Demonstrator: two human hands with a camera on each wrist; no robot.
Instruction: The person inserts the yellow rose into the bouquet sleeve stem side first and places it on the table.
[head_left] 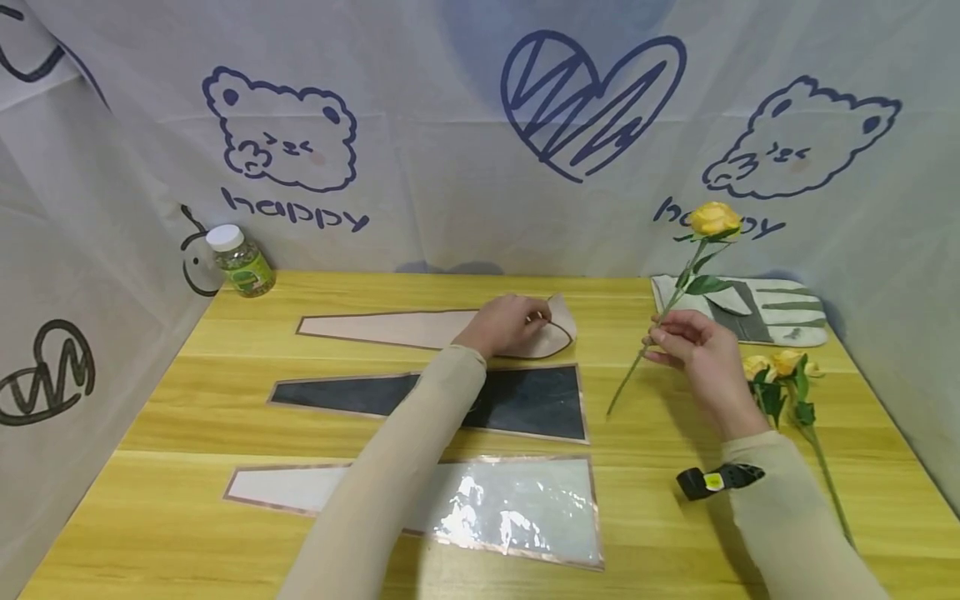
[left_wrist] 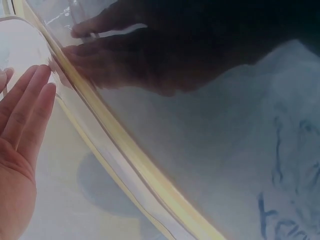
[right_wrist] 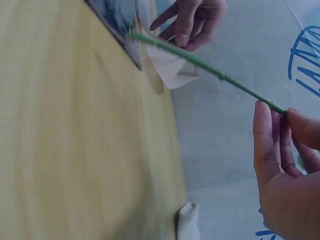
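Observation:
My right hand pinches the green stem of a yellow rose between thumb and fingers. The bloom points up and the stem slants down to the left; in the right wrist view the bare stem extends from my fingertips. My left hand pinches the wide end of a pale pink tapered flower sleeve, whose edge is lifted and curled open. In the left wrist view, the left fingers are fairly straight and the thumb is mostly cut off. The stem's lower end is apart from the sleeve.
A black sleeve and a clear-and-white sleeve lie flat nearer me. More yellow roses lie at right, before a white-and-grey glove. A white-lidded jar stands at the far left corner. A printed cloth hangs behind.

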